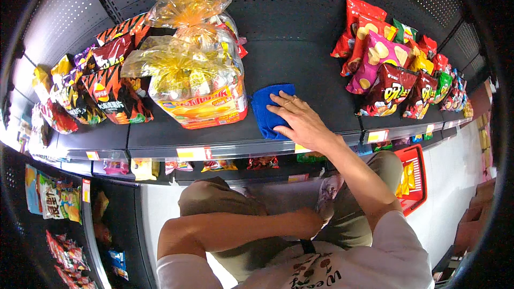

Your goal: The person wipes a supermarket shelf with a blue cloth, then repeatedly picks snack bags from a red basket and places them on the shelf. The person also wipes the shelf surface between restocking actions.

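Observation:
My right hand [295, 116] lies on a folded blue cloth [263, 116], which rests flat on the black shelf [225, 134] near its front edge. The fingers are spread over the cloth's right side. Left of the cloth stands a bulky clear-and-yellow plastic pack of snacks [200, 106], with a second similar pack [211, 36] behind it. My left forearm crosses low over my lap, and my left hand [311, 223] is in shadow between my knees. Close to it is a pale patterned thing [331, 190] that I cannot identify. Whether the left hand grips anything is unclear.
Crisp bags [116, 96] stand at the shelf's left; more bags [387, 88] stand at the right. Price tags [194, 153] line the front rail. Packets [221, 165] sit on the shelf below. A red basket [415, 180] with yellow packets is beside my right knee.

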Tool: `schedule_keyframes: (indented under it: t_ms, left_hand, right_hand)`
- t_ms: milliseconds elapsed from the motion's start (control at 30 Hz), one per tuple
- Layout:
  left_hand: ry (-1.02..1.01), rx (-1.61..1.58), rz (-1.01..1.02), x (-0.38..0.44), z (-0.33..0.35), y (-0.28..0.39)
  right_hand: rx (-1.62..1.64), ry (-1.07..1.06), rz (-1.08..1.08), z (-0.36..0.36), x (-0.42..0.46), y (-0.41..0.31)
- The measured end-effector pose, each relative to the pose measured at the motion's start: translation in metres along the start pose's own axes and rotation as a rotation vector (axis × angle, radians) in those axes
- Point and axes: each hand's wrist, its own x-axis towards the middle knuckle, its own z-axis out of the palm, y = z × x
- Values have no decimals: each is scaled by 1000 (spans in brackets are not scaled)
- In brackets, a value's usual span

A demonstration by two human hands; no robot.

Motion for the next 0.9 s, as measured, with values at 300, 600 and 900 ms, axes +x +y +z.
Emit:
schedule_keyframes:
  t_ms: [300,600,900]
  left_hand:
    - [44,-37,33,-7,1,-4]
    - [-13,-94,60,-20,-24,5]
    - [127,-68,115,-20,-26,-2]
  right_hand:
    - [-200,80,94,18,53,25]
    - [-192,187,101,32,121,85]
    - [-203,185,237,22,130,137]
